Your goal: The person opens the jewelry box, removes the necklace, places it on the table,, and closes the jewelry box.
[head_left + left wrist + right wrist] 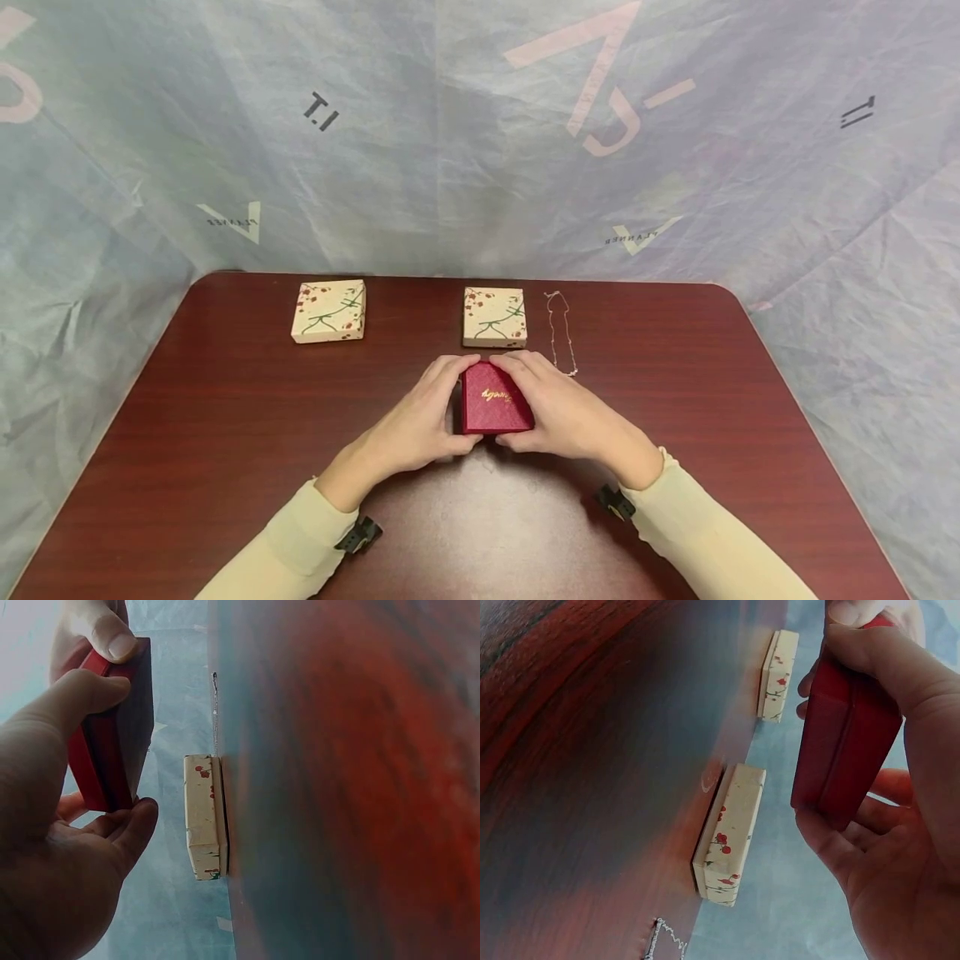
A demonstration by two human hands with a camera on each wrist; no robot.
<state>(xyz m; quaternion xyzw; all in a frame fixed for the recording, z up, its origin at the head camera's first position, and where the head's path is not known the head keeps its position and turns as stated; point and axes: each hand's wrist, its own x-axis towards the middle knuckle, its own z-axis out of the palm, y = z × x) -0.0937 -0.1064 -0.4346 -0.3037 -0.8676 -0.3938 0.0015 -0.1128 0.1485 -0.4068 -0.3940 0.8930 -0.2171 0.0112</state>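
Left hand (416, 423) and right hand (567, 412) pinch the red box (487, 408) above the worktop (225, 442); necklace (568, 337) beyond it, rightward; probably a lid-handling step; next move likely calls for even grip.

Reddish-brown bench (225, 417), floral box (328, 311) at ten o'clock, matching box (495, 317) (same red blossoms) at twelve, thin necklace (568, 337) at one, lettered grey cloth (435, 167) beyond

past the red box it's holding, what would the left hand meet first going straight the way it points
Probably the floral box on the right, which lies ahead of the left hand in the head view; the hand looks raised above the table, so it might pass over.
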